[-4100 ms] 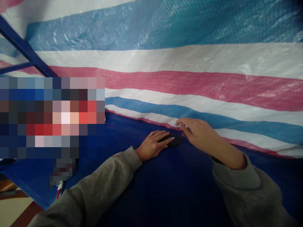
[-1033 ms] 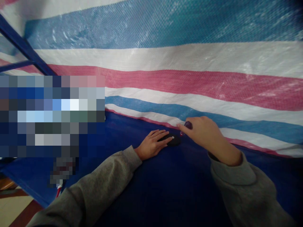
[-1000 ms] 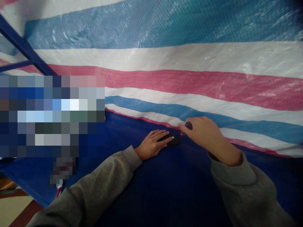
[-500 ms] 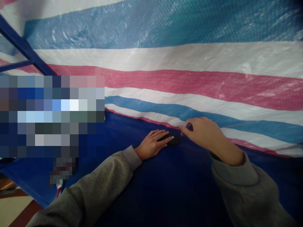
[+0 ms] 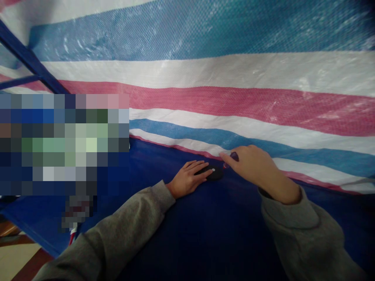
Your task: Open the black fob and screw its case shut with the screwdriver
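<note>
Small black piece (image 5: 216, 174) lying on the blue table (image 5: 205, 230)
The flat left hand (image 5: 187, 180) is pressing it; the right hand (image 5: 252, 167) is pinching a purple tool (image 5: 233, 156) beside it, which could slip and jab those fingers.

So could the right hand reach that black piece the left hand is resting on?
Probably yes. The right hand sits just beside the black piece, whose end nearest it is bare; the left hand covers only the other end. But the right hand is pinching a purple thing.
</note>
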Demonstrator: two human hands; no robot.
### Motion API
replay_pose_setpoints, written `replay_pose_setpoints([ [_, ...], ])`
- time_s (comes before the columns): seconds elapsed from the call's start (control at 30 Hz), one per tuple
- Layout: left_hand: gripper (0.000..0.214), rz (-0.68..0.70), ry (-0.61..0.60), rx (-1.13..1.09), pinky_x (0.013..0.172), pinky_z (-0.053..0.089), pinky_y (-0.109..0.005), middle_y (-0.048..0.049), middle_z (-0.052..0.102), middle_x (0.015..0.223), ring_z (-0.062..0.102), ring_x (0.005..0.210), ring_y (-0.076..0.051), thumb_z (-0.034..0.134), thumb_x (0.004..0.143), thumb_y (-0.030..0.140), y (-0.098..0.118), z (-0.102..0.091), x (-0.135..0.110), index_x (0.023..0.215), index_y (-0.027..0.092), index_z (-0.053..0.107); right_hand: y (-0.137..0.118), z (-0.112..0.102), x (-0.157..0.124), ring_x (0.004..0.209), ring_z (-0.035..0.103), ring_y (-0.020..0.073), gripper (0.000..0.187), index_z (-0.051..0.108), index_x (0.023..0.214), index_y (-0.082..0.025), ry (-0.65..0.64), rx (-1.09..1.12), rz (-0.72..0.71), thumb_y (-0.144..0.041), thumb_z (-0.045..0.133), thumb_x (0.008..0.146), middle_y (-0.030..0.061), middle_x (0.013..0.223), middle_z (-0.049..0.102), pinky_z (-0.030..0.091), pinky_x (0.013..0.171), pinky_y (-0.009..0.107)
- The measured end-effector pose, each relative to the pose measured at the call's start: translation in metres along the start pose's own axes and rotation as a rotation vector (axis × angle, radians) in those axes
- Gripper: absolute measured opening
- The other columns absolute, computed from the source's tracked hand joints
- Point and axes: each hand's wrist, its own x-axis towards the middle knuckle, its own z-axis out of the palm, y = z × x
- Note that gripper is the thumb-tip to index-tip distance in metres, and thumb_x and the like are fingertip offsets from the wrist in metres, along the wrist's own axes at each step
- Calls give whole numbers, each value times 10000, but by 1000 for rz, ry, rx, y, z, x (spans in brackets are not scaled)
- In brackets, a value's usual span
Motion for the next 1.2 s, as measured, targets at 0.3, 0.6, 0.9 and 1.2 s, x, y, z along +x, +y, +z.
replay_pose_setpoints([
  [0.3,384,-3,5,-3,1093,398,-434,-72,514,1425,464,1336,-228,421,1005,325,0,0,0,1378,262,491,5,0,0,818,677,278,347,692,833,-192,30,-35,-80,-415,431,885,121,831,728,401,654,343],
  [0.6,383,-3,6,-8,1086,404,-442,-81,515,1422,470,1332,-230,426,1003,324,1,-1,0,1375,263,492,1,-2,0,794,679,300,504,699,758,-196,4,-3,-45,-565,388,903,146,788,720,416,632,351],
  [0.9,383,-8,0,-4,1086,406,-434,-71,512,1426,472,1329,-230,414,1008,328,0,-1,1,1376,254,492,3,-1,1,811,679,302,578,708,765,-190,-7,3,-40,-563,298,927,152,793,720,415,667,364],
  [1.2,381,-4,-3,-6,1087,402,-443,-70,515,1423,466,1334,-235,421,1006,319,0,0,0,1375,261,492,10,-2,0,874,677,291,334,695,885,-186,-19,-33,-107,-416,453,873,131,909,738,431,703,350],
])
